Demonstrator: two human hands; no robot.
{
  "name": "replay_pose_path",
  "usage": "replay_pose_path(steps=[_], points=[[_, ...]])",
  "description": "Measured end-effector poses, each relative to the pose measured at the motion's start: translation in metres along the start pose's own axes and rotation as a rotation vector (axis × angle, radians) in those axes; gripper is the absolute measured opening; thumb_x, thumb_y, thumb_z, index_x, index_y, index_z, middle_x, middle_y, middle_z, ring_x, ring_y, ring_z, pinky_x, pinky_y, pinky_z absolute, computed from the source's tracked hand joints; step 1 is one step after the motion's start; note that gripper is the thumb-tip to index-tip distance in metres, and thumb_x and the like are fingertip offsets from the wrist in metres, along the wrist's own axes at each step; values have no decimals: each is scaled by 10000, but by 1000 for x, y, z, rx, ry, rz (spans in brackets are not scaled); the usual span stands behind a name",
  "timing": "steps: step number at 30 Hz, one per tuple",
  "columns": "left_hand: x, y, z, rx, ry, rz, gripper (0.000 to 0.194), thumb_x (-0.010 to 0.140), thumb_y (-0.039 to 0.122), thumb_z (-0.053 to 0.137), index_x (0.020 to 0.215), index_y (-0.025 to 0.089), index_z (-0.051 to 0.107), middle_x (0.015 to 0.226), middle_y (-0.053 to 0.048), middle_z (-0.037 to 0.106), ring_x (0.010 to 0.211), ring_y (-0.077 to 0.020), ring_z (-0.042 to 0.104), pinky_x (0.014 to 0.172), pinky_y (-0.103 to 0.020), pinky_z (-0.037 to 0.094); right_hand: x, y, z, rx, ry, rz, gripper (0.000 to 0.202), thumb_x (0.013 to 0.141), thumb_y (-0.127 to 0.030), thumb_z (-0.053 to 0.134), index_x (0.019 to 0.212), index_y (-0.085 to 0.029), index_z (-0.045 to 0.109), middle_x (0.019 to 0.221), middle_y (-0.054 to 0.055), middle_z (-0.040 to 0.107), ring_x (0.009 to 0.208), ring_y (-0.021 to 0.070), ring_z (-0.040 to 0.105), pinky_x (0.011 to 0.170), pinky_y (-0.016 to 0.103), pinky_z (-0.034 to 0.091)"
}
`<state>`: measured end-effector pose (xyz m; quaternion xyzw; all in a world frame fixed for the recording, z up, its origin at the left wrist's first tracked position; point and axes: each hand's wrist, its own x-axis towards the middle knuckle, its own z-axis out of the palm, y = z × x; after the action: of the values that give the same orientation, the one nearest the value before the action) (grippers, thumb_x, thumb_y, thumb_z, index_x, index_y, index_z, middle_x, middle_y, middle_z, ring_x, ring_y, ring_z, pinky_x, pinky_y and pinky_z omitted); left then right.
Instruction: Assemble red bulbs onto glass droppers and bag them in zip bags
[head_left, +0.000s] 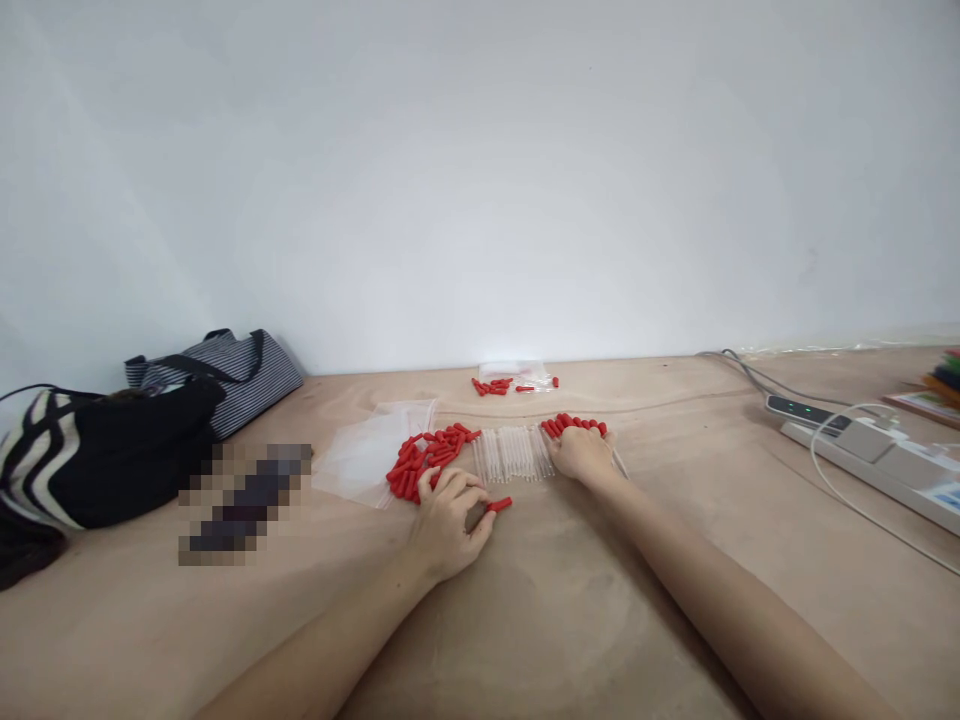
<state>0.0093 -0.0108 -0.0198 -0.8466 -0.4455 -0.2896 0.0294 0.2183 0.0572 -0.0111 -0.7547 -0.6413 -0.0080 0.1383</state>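
My left hand (pixel 452 520) holds a small red piece (pixel 500 504) between thumb and finger, in front of a heap of red pieces (pixel 409 480). Right of the heap lies a row of thin clear sticks (pixel 514 453), side by side. My right hand (pixel 581 453) is at the right end of this row, with its fingers bent down; whatever they pinch is hidden. Just beyond it, a row of red-capped pieces (pixel 574 424) lies on the table, and thin sticks show beside the hand.
Clear plastic bags (pixel 367 455) lie left of the heap. More red pieces (pixel 491 386) and a small bag (pixel 517 372) sit near the wall. Bags and dark cloth (pixel 142 450) stand left; a power strip (pixel 885 470) with cables lies right.
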Motion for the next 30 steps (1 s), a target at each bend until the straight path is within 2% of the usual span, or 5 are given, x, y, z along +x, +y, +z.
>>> replay_pose_path(steps=[5, 11, 17, 24, 30], points=[[-2, 2, -5, -24, -23, -18, 69, 723, 213, 536, 749, 223, 599, 831, -14, 620, 869, -198, 529, 911, -451, 204, -20, 17, -7, 28, 34, -125, 268, 823, -295, 410, 734, -170, 629, 858, 116, 632, 872, 262, 516, 721, 379, 286], [-4, 7, -9, -48, -37, -32, 145, 716, 215, 544, 850, 212, 597, 865, -28, 626, 879, -205, 522, 861, -421, 247, -63, 41, 3, 83, 214, -594, 150, 823, -233, 462, 747, -188, 584, 784, 50, 584, 792, 183, 460, 722, 323, 261], [-1, 6, 1, -55, -121, 4, 223, 760, 358, 564, 937, 243, 638, 927, -43, 633, 900, -217, 520, 771, -383, 290, -74, 44, 6, 113, 245, -634, 146, 820, -247, 489, 722, -195, 584, 744, 32, 565, 773, 169, 455, 732, 325, 240], [4, 4, 8, -61, -134, -26, 185, 803, 300, 534, 935, 262, 657, 903, -29, 645, 860, -201, 525, 734, -366, 312, -75, 33, 1, 230, 197, -647, 168, 809, -329, 519, 934, -294, 625, 863, 30, 586, 817, 173, 474, 747, 339, 254], [7, 6, 11, -76, -134, -19, 158, 822, 257, 517, 843, 278, 672, 829, -7, 650, 820, -184, 529, 705, -350, 299, -71, 30, 11, 307, 194, -619, 141, 800, -274, 537, 763, -299, 671, 886, 19, 592, 861, 174, 476, 764, 353, 246]])
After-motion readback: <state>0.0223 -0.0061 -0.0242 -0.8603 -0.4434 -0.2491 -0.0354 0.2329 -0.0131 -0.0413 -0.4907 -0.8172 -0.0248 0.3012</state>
